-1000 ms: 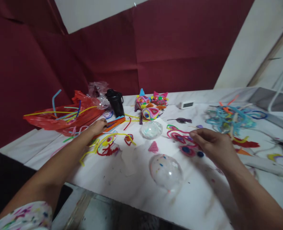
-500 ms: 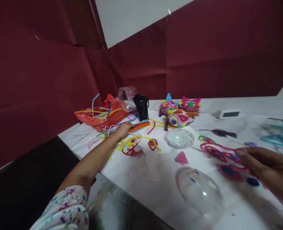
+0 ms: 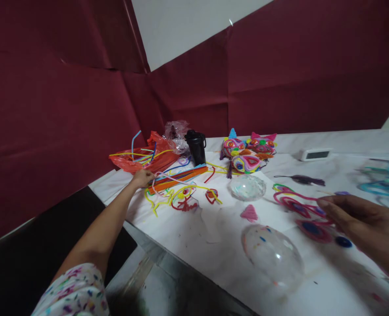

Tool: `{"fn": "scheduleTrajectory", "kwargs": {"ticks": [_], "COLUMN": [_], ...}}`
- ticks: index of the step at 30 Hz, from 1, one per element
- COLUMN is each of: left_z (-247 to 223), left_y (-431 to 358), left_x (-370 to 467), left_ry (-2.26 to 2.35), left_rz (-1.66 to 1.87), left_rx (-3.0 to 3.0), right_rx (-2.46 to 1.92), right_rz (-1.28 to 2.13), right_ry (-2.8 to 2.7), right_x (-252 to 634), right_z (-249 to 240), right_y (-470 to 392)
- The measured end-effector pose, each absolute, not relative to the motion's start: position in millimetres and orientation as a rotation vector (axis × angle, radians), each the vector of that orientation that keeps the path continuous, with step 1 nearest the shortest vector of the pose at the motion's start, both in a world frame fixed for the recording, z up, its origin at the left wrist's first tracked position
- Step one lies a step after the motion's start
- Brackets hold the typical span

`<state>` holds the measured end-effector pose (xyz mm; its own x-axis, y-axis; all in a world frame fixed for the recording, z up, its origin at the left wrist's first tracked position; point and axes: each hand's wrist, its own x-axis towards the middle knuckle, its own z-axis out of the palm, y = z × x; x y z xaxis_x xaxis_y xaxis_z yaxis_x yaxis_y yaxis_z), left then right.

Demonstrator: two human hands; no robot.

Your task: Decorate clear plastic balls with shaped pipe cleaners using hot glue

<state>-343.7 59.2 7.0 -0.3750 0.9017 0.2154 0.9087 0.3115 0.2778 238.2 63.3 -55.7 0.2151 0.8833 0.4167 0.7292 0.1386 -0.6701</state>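
Note:
My left hand is closed at the left end of a pile of pipe cleaners, mostly orange with some blue. Its fingertips pinch a pale pink pipe cleaner that trails right across the pile. At the right, my right hand holds a bent deep-pink pipe cleaner between thumb and fingers. Below that hand lie a pink coil with a dark blue centre and a small dark blue coil. A pink fuzzy triangle rests between two clear plastic domes, one nearer, one farther.
A red plastic bag with loose pipe cleaners sits at the back left, beside a black lidded cup. Several colourful decorated pieces stand behind. A purple tassel, a white digital display and blue pipe cleaners lie right.
My left hand has moved left along the pipe cleaner pile, uncovering its orange end, and now pinches the pale pink one. My right hand keeps its hold, shifted slightly. The view has shifted a little.

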Motion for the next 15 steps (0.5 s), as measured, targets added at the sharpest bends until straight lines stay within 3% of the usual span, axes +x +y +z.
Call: {"fn": "scheduleTrajectory", "kwargs": {"ticks": [7,15], "left_z": [18,65], "left_y": [56,56], "left_x": [-333,-305], "left_ry": [-2.550,-2.144], "left_rz": [-0.726,-1.043], "left_rx": [-1.685,-1.583], "right_rx": [-1.683,-1.632], "right_rz": [0.497,0.739], "right_ry": [-1.510,-1.175], "right_x": [222,215], "right_z": [-29,-11], "right_y": [46,33]}}
